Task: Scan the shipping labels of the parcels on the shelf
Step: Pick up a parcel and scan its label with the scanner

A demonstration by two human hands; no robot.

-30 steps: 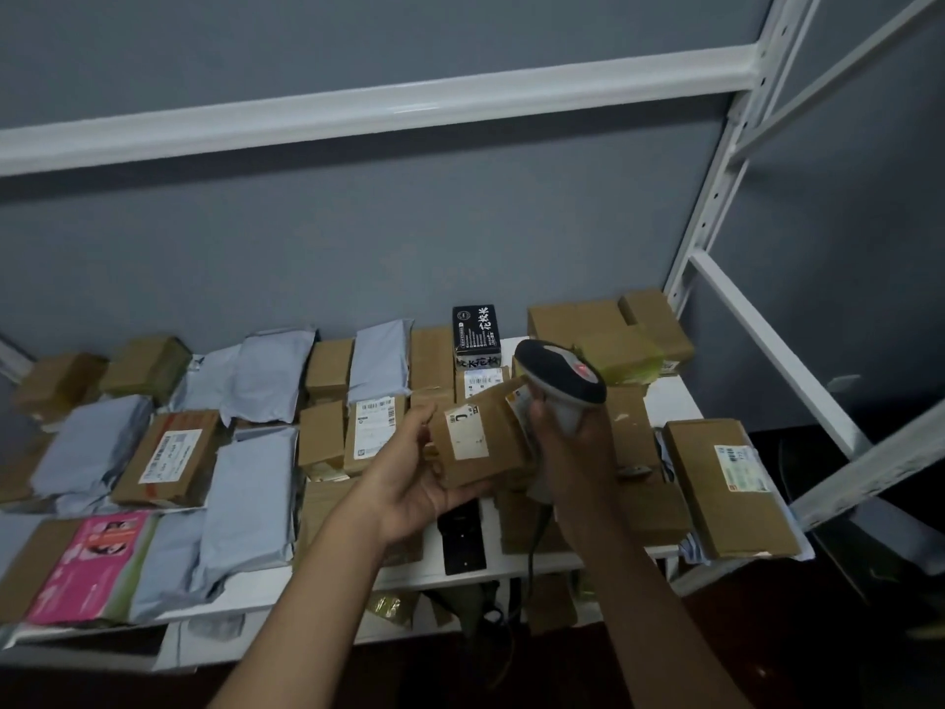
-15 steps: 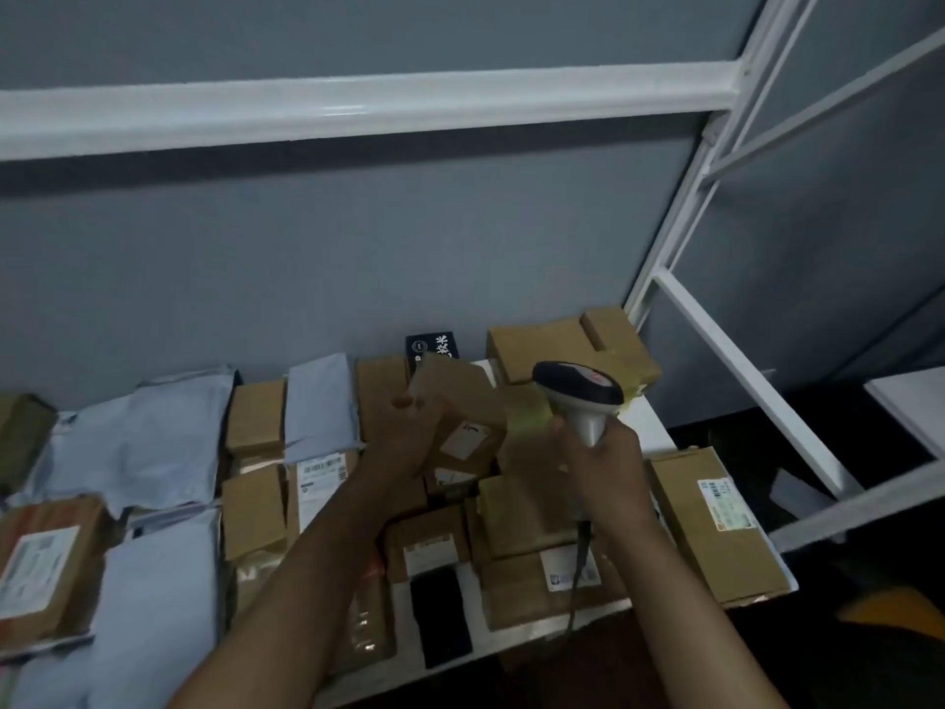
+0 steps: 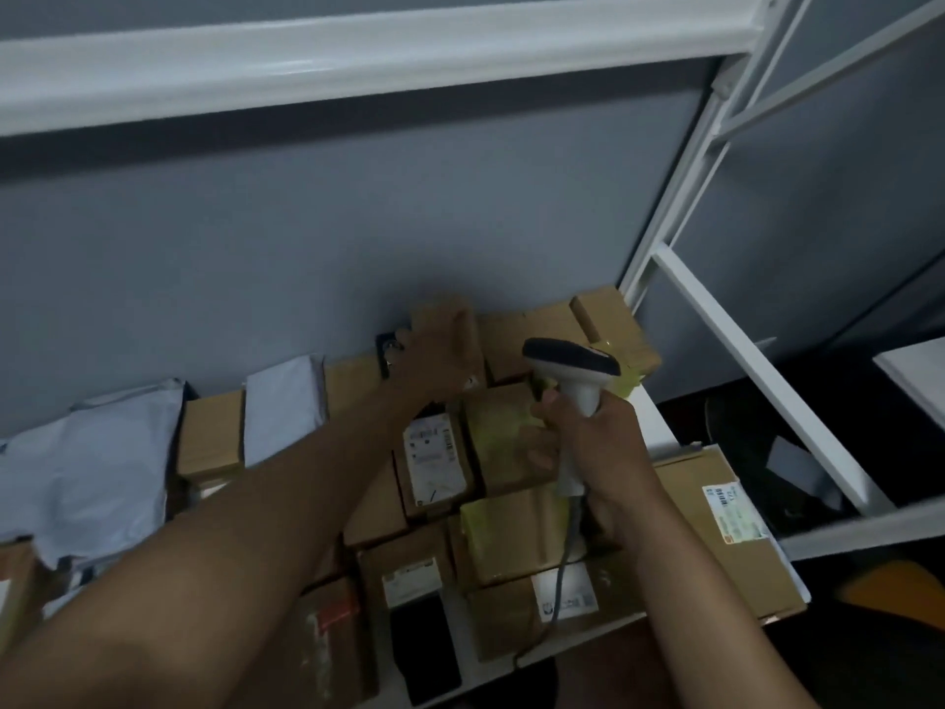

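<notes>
The white metal shelf (image 3: 659, 419) occupies the lower half of the frame and is loaded with parcels packed edge to edge; a white crossbeam (image 3: 358, 53) runs across the top.

Left hand (image 3: 434, 360): positioned centre frame at the back row, fingers closed over the top and side of a small brown cardboard box (image 3: 445, 319) that stands against the grey wall. The frame is blurred here, so whether the box is lifted clear or resting on the parcels beneath cannot be told.

Right hand (image 3: 598, 442): right of centre, wrapped firmly around the white grip of a handheld barcode scanner with a dark grey head (image 3: 572, 358). The head points toward the left of the frame. A grey cable (image 3: 562, 570) hangs from the grip base down across the front parcels.

Shelf contents:
- Centre, between the 2 forearms: a brown carton with a white shipping label (image 3: 432, 450), label facing up.
- Lower centre: a brown box with a white label (image 3: 565, 596) at the front edge, beside a flat black item (image 3: 429, 647).
- Right edge: a large flat brown carton with a printed label (image 3: 731, 524), overhanging the shelf corner.
- Upper right of the stack: brown boxes sealed with yellowish tape (image 3: 613, 330).
- Left of the frame: 2 pale grey plastic mailer bags (image 3: 87, 463), with a small brown box (image 3: 212, 442) between them.
</notes>
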